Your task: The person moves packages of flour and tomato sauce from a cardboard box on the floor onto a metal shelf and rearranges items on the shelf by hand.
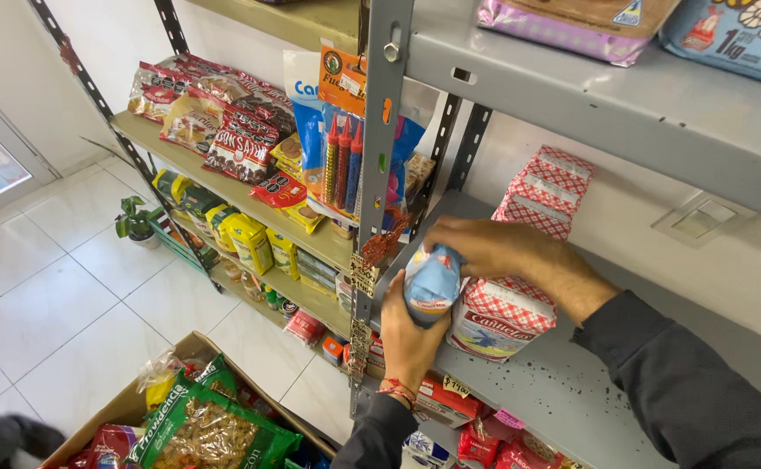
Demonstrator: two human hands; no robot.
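Both hands are closed on a small light-blue packet: the left hand cups it from below and behind with the fingers wrapped round, and the right hand is curled over its top. The packet stands upright at the front edge of the grey metal shelf, pressed against the nearest red-and-white checked bag, which lies just under the right wrist. More checked bags are lined up beyond the right hand toward the wall. The risk, as I judge it, is the edge: the packet sits so close to the shelf lip that it could tip off toward the left hand's side if let go without being seated. A push from the right hand could also shove the checked bag crooked. Below the left forearm lies an open cardboard box with a green pasta bag, where a dropped packet might land. Dark crumbs dot the shelf near the right sleeve.
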